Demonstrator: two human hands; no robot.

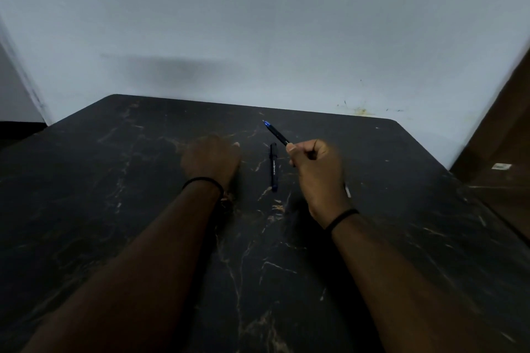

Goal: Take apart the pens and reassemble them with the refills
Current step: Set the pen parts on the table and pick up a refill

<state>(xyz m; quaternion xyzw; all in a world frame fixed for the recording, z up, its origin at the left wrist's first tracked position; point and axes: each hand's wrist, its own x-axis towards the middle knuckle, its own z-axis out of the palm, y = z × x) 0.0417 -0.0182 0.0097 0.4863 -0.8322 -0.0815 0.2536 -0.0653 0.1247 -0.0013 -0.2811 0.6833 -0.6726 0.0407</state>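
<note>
My right hand (317, 172) is closed around a dark pen with a blue tip (276, 132), which sticks up and to the left above the table. A second dark pen (273, 166), capped and with white lettering, lies flat on the black marbled table (143, 195) between my hands, pointing away from me. My left hand (210, 159) rests on the table as a loose fist to the left of that pen. Whether it holds anything is hidden by the fingers.
A pale wall stands right behind the table's far edge. A brown wooden surface (504, 169) borders the table on the right. A small white scrap (347, 190) shows by my right wrist.
</note>
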